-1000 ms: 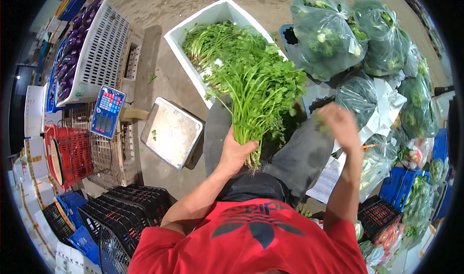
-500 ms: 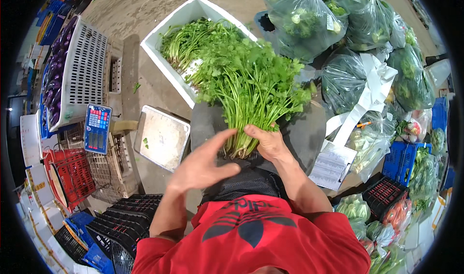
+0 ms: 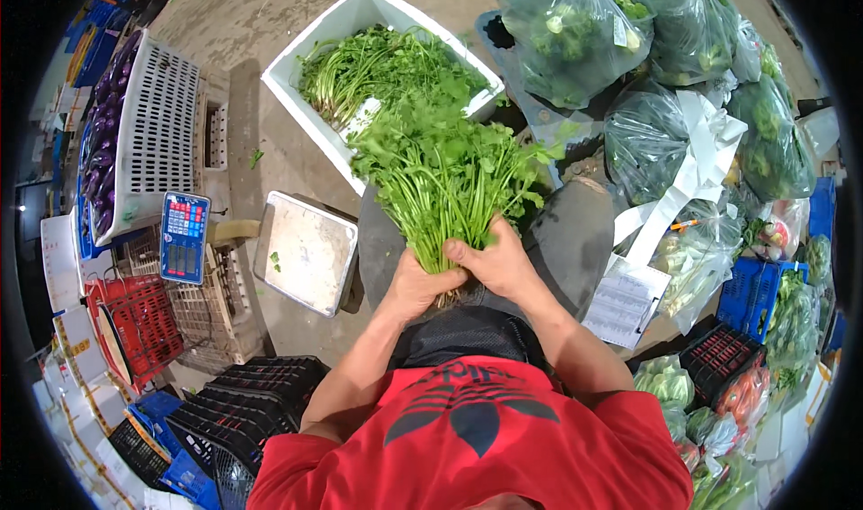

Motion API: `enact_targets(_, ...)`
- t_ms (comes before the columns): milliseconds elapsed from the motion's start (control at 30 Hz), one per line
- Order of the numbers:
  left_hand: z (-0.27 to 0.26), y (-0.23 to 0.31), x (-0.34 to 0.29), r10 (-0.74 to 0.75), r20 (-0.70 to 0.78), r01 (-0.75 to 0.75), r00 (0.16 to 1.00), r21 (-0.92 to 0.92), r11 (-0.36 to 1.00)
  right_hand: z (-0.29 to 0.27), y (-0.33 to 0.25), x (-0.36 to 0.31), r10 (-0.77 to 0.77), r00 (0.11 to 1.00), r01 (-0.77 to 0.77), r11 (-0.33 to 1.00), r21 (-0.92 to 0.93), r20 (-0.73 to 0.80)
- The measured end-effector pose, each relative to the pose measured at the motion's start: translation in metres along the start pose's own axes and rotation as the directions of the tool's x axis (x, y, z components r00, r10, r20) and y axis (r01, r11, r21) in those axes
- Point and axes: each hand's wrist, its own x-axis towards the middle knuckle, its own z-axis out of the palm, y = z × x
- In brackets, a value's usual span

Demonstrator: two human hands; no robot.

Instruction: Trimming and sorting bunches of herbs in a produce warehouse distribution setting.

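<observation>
Between my knees stands a thick bunch of cilantro (image 3: 440,182), its leaves fanned out away from me and its root ends toward my lap. My left hand (image 3: 421,285) is wrapped round the lower stems on the left side. From the right, my right hand (image 3: 494,263) grips the same stems with its thumb across the front. The two thumbs nearly meet over the stems. Behind the bunch, a white foam box (image 3: 315,38) holds more leafy green bunches, and the leaves in my hands overlap its near edge.
A scale platform (image 3: 306,254) with a blue keypad display (image 3: 184,238) stands at my left. Beyond it is a white crate (image 3: 157,141) of eggplants. Bags of broccoli (image 3: 575,38) and other vegetables crowd the right, beside a clipboard with paper (image 3: 627,301). Black crates (image 3: 243,411) stand lower left.
My left hand, open and apart from the stems before, has closed round them. The bunch has come slightly toward me and left, uncovering the foam box's right corner.
</observation>
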Motion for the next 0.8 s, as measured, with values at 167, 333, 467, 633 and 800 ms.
enact_targets(167,0.005,0.009,-0.005,0.28,-0.025,-0.263,0.96,0.27,0.926,0.005,0.005,-0.007,-0.063,0.968,0.075,0.996,0.044,-0.244)
enact_targets(333,-0.008,-0.001,-0.006,0.3,-0.082,-0.3,0.95,0.012,0.954,0.009,0.01,-0.003,0.095,0.98,0.075,0.631,0.772,-0.173)
enact_targets(467,-0.015,-0.004,-0.006,0.209,-0.126,-0.226,0.97,-0.142,0.964,0.005,0.024,-0.003,0.136,0.977,0.034,0.66,0.75,-0.163)
enact_targets(633,-0.009,-0.006,-0.011,0.176,-0.086,-0.186,0.981,-0.126,0.974,0.001,0.037,-0.003,0.192,0.97,0.004,0.609,0.793,-0.152)
enact_targets(800,-0.024,-0.013,-0.01,0.095,0.052,-0.095,0.994,-0.004,0.996,0.009,0.033,-0.002,0.228,0.927,-0.014,0.816,0.577,-0.3)
